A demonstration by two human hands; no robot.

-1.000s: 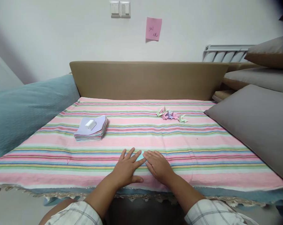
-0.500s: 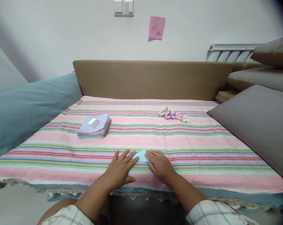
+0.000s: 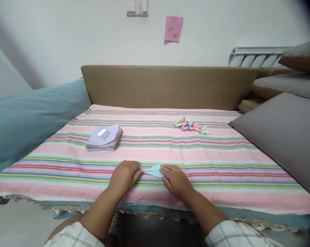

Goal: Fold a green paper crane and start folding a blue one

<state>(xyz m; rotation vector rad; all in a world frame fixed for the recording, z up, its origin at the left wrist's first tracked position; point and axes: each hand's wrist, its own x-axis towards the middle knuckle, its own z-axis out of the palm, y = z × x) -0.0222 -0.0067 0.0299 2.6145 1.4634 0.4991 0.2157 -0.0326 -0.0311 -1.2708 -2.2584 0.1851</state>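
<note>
A small folded piece of light blue paper (image 3: 155, 170) lies on the striped cloth near the front edge, its narrow point to the left. My left hand (image 3: 124, 175) is closed, thumb and curled fingers together at that narrow end, which they partly cover. Over the wider right end, my right hand (image 3: 177, 181) lies palm down with its fingers stretched out, resting on the paper. The underside of the paper does not show.
At the left stands a stack of coloured paper (image 3: 103, 145) with a small white block (image 3: 103, 134) on top. Several small folded paper cranes (image 3: 189, 126) sit toward the back right. Grey cushions (image 3: 281, 127) line the right side, a blue padded armrest (image 3: 39, 109) the left.
My left hand has gone from spread flat beside the paper to a closed grip at its left tip, baring more of the narrow end. My right hand stays nearly still.
</note>
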